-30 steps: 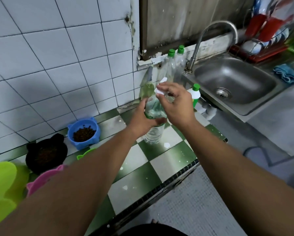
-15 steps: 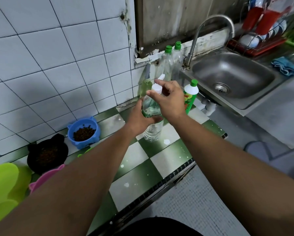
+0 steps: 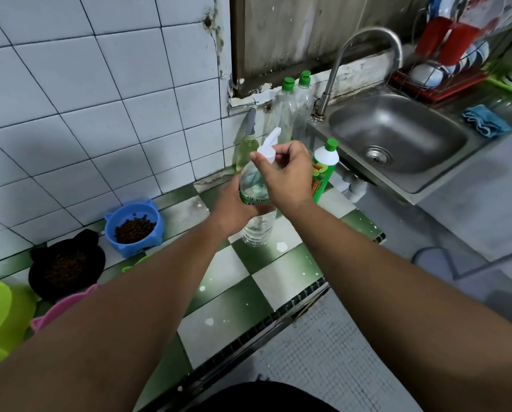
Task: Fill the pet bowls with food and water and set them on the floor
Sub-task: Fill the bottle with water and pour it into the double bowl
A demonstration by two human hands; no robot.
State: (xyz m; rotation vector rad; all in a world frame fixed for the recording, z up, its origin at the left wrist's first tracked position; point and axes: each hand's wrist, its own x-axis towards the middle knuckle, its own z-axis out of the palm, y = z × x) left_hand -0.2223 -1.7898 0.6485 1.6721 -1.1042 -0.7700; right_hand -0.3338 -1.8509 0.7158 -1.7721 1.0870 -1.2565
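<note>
The desk (image 3: 248, 281) was chequered in green and white tiles. One bowl (image 3: 134, 226) was blue with brown kibble, another bowl (image 3: 66, 264) black, a third (image 3: 60, 309) pink. The clear bottle (image 3: 256, 203) wore a green label and a white cap (image 3: 268, 148). A detergent bottle (image 3: 323, 173) was bright green, the cloth (image 3: 486, 124) by the steel sink (image 3: 397, 138) blue
</note>
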